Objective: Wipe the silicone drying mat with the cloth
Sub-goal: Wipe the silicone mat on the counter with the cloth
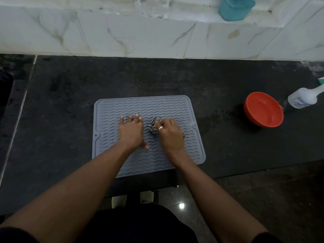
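Note:
A grey silicone drying mat with wavy ridges lies flat on the dark counter in front of me. My left hand rests palm down on the mat's middle, fingers spread. Just to its right, my right hand, with a ring on one finger, is closed around a small bunched cloth with a dark and light pattern, pressing it onto the mat. Most of the cloth is hidden under that hand.
An orange bowl stands on the counter to the right of the mat, with a white bottle beyond it. A teal container sits on the white tiled ledge at the back. The counter's front edge runs just below the mat.

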